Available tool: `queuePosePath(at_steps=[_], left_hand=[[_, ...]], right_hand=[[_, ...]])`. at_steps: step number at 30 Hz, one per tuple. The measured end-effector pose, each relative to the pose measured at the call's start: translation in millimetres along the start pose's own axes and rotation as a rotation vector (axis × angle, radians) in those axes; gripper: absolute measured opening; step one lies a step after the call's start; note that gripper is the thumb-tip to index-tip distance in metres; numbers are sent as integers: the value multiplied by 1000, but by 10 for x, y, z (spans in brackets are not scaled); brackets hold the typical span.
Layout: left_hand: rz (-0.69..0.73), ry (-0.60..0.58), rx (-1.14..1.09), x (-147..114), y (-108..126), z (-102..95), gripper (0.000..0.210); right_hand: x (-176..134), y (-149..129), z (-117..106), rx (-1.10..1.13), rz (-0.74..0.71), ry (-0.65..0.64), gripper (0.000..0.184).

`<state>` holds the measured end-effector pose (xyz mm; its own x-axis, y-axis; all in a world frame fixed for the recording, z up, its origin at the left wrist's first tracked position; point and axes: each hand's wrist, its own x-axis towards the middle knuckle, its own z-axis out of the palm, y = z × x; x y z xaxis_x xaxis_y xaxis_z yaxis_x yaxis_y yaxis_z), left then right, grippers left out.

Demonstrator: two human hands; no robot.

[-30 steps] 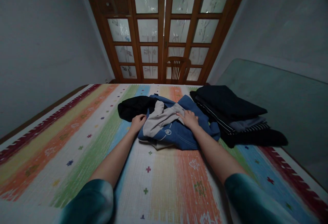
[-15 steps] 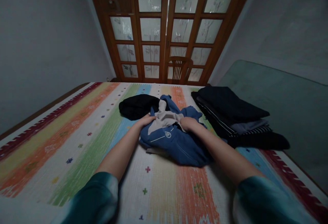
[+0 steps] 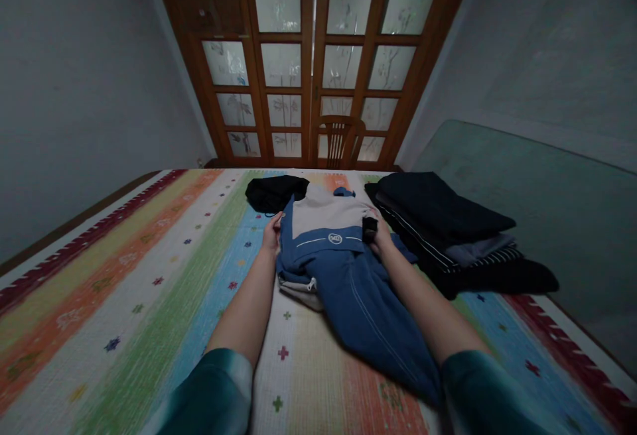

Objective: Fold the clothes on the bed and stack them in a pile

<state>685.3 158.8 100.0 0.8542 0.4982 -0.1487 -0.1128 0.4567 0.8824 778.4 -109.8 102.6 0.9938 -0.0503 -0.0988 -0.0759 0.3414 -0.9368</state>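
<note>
A blue and light-grey jacket (image 3: 318,264) is spread in front of me, with a round white logo on its chest and a white zip pull near its lower left edge. One blue sleeve trails toward me on the right. My left hand (image 3: 272,231) is closed on the jacket's left edge. On the opposite edge, my right hand (image 3: 381,235) grips the fabric next to a small black patch; its fingertips are partly hidden by the cloth. Just beyond my left hand lies a crumpled black garment (image 3: 273,191).
A stack of folded dark clothes (image 3: 442,206) sits to the right, close to my right forearm. Beneath everything is a striped, patterned bedspread (image 3: 144,329). A pale green headboard-like panel (image 3: 537,203) stands at the right wall. Behind are a wooden chair (image 3: 337,140) and glazed doors (image 3: 308,37).
The jacket has gone from bunched to mostly spread, its grey panel lifted and flattened. My hands have moved apart to its sides. A blue sleeve now extends toward me.
</note>
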Motion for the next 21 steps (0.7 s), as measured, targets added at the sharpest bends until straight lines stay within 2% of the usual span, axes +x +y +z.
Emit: queuePosePath(at_steps=[3, 7, 10, 14, 18, 21], left_hand=[[-58, -58, -235, -104, 66, -18, 22], [-74, -104, -266, -137, 108, 52, 20], [-56, -121, -261, -91, 94, 76, 19], [-108, -125, -245, 27, 39, 3, 9], [-188, -64, -190, 97, 15, -57, 8], [-114, -37, -99, 69, 33, -39, 7]], right_hand=[[0, 51, -88, 123, 0, -8, 20], [-27, 41, -122, 350, 28, -19, 17], [-37, 25, -106, 360, 49, -19, 14], [-18, 63, -89, 305, 5, -45, 16], [3, 139, -85, 71, -69, 69, 28], [-40, 174, -61, -126, -144, 77, 34]])
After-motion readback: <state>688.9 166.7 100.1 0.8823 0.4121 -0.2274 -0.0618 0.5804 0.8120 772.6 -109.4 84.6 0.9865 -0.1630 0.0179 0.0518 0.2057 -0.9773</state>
